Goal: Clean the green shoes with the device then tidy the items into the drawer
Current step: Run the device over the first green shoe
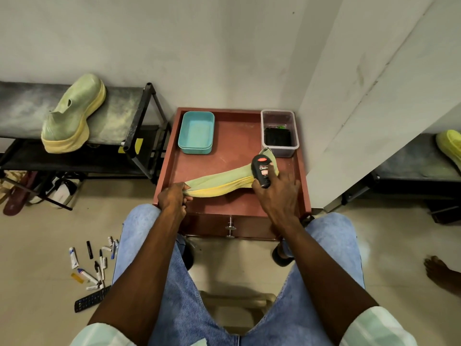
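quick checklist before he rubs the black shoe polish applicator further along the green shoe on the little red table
1. Shoe steadied: left hand grips one end of the green shoe on the red table. Ok.
2. Applicator held: right hand holds the black shoe polish applicator against the shoe. Ok.
3. Applicator tip wet or dry: hidden against the shoe. Cannot tell.
4. Stroke path clear: teal tray and clear plastic container sit at the back, apart from the shoe's middle. Ok.
5. Second green shoe cleaned: on the shoe rack, looks dusty. Not ok.
6. Drawer open for tidying: closed. Not ok.
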`<state>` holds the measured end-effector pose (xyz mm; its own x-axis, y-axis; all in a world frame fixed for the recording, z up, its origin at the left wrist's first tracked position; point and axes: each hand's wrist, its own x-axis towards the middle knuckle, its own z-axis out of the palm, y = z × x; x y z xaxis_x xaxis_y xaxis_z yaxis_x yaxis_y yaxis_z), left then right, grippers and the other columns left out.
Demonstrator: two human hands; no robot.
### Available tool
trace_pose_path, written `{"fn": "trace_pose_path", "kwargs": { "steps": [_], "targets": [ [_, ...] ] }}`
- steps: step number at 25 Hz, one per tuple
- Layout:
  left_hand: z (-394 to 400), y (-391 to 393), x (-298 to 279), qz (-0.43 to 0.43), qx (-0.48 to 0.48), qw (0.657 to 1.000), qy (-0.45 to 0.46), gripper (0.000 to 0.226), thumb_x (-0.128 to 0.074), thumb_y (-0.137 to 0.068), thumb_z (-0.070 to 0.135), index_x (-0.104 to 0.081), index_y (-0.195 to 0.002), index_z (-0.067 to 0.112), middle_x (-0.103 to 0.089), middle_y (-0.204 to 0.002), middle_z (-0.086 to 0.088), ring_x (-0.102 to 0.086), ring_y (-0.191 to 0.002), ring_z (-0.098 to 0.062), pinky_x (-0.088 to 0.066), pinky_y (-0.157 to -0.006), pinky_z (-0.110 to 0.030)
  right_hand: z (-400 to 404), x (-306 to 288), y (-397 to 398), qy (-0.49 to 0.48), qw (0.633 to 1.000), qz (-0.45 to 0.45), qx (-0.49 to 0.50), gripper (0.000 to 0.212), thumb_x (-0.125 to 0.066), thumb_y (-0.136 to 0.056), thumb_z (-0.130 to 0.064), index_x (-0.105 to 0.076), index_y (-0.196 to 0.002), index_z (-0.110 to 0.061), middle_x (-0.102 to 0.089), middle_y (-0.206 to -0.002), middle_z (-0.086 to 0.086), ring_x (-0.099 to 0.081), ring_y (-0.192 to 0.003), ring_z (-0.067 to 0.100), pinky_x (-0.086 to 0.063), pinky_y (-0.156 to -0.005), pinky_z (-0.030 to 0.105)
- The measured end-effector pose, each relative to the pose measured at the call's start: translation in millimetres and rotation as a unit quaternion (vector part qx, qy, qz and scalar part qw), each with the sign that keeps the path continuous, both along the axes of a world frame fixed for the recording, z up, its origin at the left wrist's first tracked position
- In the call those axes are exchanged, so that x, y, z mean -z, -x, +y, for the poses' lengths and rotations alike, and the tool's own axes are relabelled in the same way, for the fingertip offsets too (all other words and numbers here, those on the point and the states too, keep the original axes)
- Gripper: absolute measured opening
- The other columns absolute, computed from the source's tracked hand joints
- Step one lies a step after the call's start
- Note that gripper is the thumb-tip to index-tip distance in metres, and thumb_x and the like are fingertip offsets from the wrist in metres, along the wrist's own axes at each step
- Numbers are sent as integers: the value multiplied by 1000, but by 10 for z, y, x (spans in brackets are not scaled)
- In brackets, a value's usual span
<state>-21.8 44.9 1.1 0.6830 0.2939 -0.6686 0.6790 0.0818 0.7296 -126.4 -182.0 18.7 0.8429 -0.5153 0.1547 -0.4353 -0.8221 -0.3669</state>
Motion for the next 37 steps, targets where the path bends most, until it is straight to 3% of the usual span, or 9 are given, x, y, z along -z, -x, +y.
{"fn": "trace_pose_path", "kwargs": {
  "steps": [3,8,12,14,17,19,27,32,37],
  "targets": [
    [-27,-18,-40,-5,-8,1000,1,14,-61,-76,11,-65,-82,0,-51,-34,-5,-36,-22,-6,-25,-32,-9,274,36,14,-3,992,3,-128,71,-49,-79,-59,-54,-137,-19,-64,-103,13,-55,-101,31,-41,-89,41],
    [-34,-31,-146,-55,5,998,-12,16,-63,-81,14,-65,-78,-2,-52,-36,-2,-39,-25,-7,-28,-31,-13,-52,59,-71,5,1000,-13,25,69,-43,-83,-58,-52,-139,-19,-63,-106,16,-56,-100,33,-38,-92,45],
    [-95,134,-176,-139,81,975,-150,53,-66,-80,45,-60,-108,0,-68,-87,-11,-66,-75,-26,-52,-61,-33,18,92,-119,6,999,-20,25,66,-46,-84,-57,-53,-138,-19,-62,-103,15,-55,-99,33,-37,-92,44],
    [-233,330,-179,-252,194,862,-394,60,-68,-81,43,-50,-125,6,-56,-117,-14,-54,-106,-30,-47,-86,-41,1,79,-108,6,999,-10,30,66,-45,-85,-57,-52,-139,-18,-62,-105,15,-54,-101,32,-36,-93,44],
    [-476,446,-153,-392,420,621,-533,61,-71,-78,32,-51,-131,10,-53,-127,-15,-47,-116,-31,-40,-99,-45,13,68,-107,13,999,4,29,68,-44,-86,-57,-49,-141,-17,-61,-108,16,-53,-104,32,-35,-93,44],
    [-502,360,-50,-393,484,559,-546,54,-67,-77,18,-55,-128,7,-59,-122,-16,-51,-111,-33,-40,-99,-45,33,72,-109,15,1000,7,26,68,-45,-86,-57,-49,-141,-17,-61,-109,16,-53,-104,32,-35,-93,43],
    [-458,365,-42,-430,475,580,-502,37,-63,-59,11,-73,-95,6,-73,-84,-11,-67,-78,-31,-55,-79,-36,318,-133,-194,-10,990,49,-130,61,-54,-85,-56,-56,-135,-21,-64,-109,15,-53,-106,31,-37,-91,42],
    [-459,387,-4,-419,467,587,-512,49,-80,-46,3,-74,-95,5,-74,-85,-13,-69,-76,-31,-56,-78,-37,-5,-213,-163,76,995,51,43,59,-49,-84,-56,-58,-126,-15,-63,-110,16,-55,-103,31,-38,-91,42],
    [-465,437,-42,-430,463,592,-500,33,-72,-55,7,-73,-88,8,-72,-77,-9,-67,-72,-30,-55,-75,-33,332,-125,-184,-16,987,74,-142,59,-54,-85,-56,-56,-134,-23,-64,-109,13,-53,-107,30,-34,-91,41]
  ]
}}
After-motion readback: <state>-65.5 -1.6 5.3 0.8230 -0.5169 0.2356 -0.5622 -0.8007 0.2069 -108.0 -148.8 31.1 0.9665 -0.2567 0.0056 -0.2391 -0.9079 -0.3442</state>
